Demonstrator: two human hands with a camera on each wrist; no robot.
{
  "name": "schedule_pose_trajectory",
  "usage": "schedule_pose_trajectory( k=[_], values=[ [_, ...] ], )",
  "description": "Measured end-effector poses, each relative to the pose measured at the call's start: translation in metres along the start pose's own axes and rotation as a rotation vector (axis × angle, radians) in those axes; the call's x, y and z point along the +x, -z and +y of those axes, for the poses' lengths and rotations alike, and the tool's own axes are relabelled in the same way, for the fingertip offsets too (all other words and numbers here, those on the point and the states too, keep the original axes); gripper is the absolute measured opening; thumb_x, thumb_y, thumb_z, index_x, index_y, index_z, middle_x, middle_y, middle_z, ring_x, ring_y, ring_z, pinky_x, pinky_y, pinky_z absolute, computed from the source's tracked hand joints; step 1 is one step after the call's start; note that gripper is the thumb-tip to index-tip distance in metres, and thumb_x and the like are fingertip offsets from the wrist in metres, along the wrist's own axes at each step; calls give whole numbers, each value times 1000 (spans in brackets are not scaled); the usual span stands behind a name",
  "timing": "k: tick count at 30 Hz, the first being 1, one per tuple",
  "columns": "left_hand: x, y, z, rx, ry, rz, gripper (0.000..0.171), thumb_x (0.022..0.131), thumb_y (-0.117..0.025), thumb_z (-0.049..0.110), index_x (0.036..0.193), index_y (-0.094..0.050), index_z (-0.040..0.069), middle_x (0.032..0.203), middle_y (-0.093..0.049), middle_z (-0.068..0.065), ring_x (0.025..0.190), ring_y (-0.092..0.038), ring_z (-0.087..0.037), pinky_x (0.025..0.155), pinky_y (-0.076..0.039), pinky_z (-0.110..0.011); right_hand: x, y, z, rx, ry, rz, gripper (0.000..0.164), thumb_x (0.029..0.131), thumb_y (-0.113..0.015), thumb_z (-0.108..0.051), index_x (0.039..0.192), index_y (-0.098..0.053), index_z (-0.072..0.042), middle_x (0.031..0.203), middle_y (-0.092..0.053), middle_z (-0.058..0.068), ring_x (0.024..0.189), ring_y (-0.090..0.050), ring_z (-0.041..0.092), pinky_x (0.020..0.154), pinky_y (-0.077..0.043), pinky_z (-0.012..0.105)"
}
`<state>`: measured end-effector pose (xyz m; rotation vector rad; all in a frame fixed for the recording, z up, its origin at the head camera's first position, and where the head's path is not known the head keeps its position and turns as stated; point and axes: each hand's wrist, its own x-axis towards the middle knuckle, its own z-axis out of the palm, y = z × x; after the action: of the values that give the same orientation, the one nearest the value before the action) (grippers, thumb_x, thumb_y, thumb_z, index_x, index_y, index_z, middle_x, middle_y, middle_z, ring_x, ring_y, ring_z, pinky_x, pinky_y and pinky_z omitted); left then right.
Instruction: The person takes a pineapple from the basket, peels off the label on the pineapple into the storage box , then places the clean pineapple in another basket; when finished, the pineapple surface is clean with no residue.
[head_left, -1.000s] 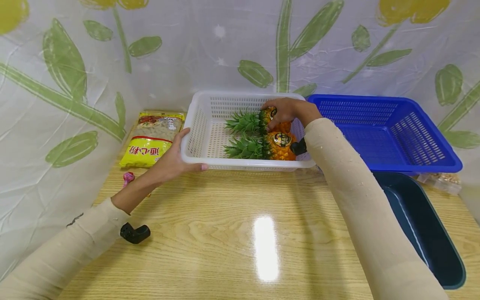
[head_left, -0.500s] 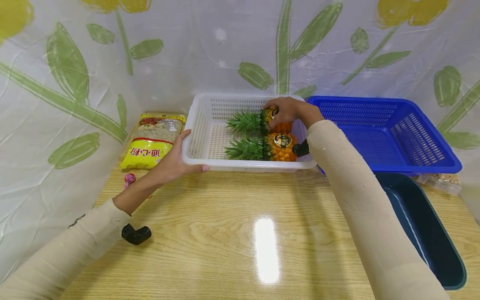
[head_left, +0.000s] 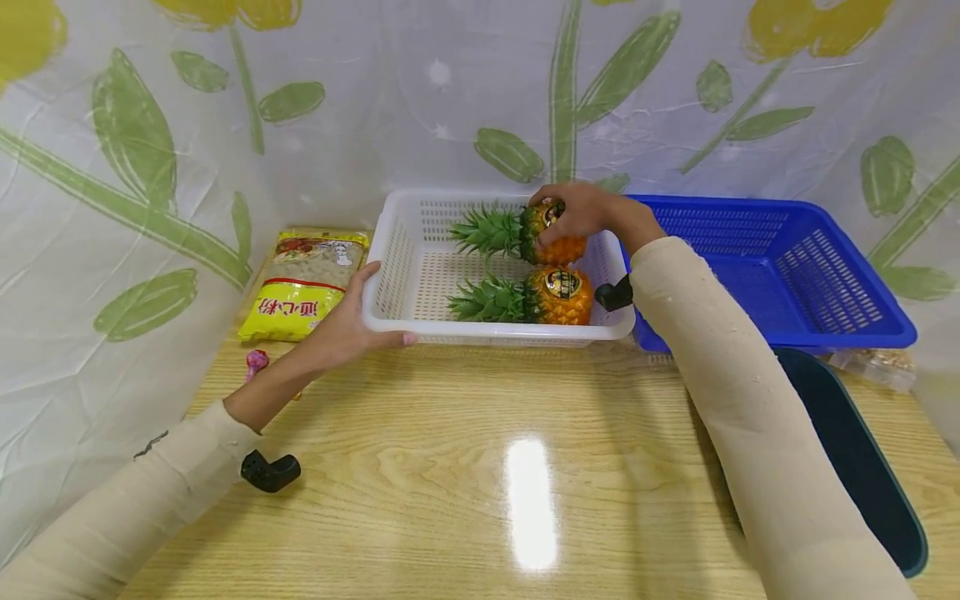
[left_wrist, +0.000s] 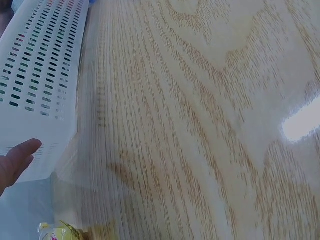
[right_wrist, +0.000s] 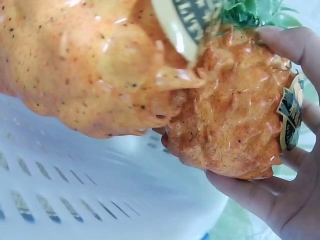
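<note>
My right hand (head_left: 573,215) grips the orange body of the rear toy pineapple (head_left: 546,218) with thumb and fingers around it. In the right wrist view, this held pineapple (right_wrist: 230,110) touches or overlaps the other one. The nearer pineapple (head_left: 562,304) lies on its side in the white basket (head_left: 480,330), green leaves pointing left. A label shows on each fruit. My left hand (head_left: 351,321) presses the basket's front left corner from outside, thumb along the front and fingers on the left end. Its thumb (left_wrist: 25,150) looks straight against the white wall in the left wrist view.
A blue basket (head_left: 750,333) adjoins the white one on the right. In front of it stands a dark green tray (head_left: 847,433), partly under my right sleeve. A yellow food packet (head_left: 300,292) and a pink-wrapped item (head_left: 256,363) lie at left. A clear container (head_left: 873,367) sits far right.
The rear pineapple has risen slightly in my right hand, and more of its body shows. My right forearm has shifted a little right. The left hand has stayed at the basket corner.
</note>
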<state>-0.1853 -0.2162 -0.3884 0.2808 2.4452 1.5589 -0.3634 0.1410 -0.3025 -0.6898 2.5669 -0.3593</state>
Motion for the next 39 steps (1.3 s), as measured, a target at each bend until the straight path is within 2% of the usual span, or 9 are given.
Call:
schedule_pose_trajectory(
  k=[9, 17, 23, 31, 35, 39],
  values=[
    [0, 0, 1, -2, 8, -5, 120, 81, -85, 20, 160, 6, 20, 157, -30, -21, 136, -43, -38, 111, -36, -55, -15, 10, -10, 10, 70, 61, 79, 89, -74, -42, 155, -38, -18, 159, -34, 20, 146, -32, 41, 113, -34, 59],
    [2, 3, 1, 3, 3, -14, 120, 82, -84, 22, 160, 6, 19, 157, -29, -23, 136, -42, -40, 109, -38, -56, -32, 15, -25, 4, 100, 97, 77, 87, -75, -44, 153, -42, -20, 155, -41, 18, 140, -40, 40, 108, -39, 58],
    [1, 7, -2, 30, 33, -1, 119, 83, -83, 27, 161, 7, 21, 157, -28, -22, 137, -41, -39, 108, -38, -57, -38, 15, -38, -15, 131, 95, 80, 86, -76, -49, 153, -43, -21, 159, -37, 15, 145, -35, 39, 110, -37, 58],
    [5, 6, -3, -2, 6, -10, 119, 83, -83, 23, 160, 7, 19, 158, -26, -24, 141, -38, -42, 111, -36, -60, -52, 13, -45, -12, 145, 123, 80, 85, -77, -50, 152, -44, -20, 160, -37, 13, 145, -35, 38, 111, -37, 58],
    [7, 6, -3, 3, 11, -15, 119, 83, -83, 24, 161, 8, 19, 159, -25, -24, 141, -37, -43, 111, -36, -61, -64, 11, -49, 1, 169, 152, 79, 85, -78, -49, 150, -47, -19, 155, -42, 13, 136, -44, 35, 104, -42, 55],
    [7, 7, -2, 19, 20, -13, 120, 83, -83, 26, 161, 9, 18, 159, -24, -25, 142, -36, -43, 112, -34, -61, -78, 8, -54, 15, 178, 183, 78, 83, -79, -48, 149, -49, -19, 146, -50, 12, 118, -53, 29, 92, -46, 49]
  ],
)
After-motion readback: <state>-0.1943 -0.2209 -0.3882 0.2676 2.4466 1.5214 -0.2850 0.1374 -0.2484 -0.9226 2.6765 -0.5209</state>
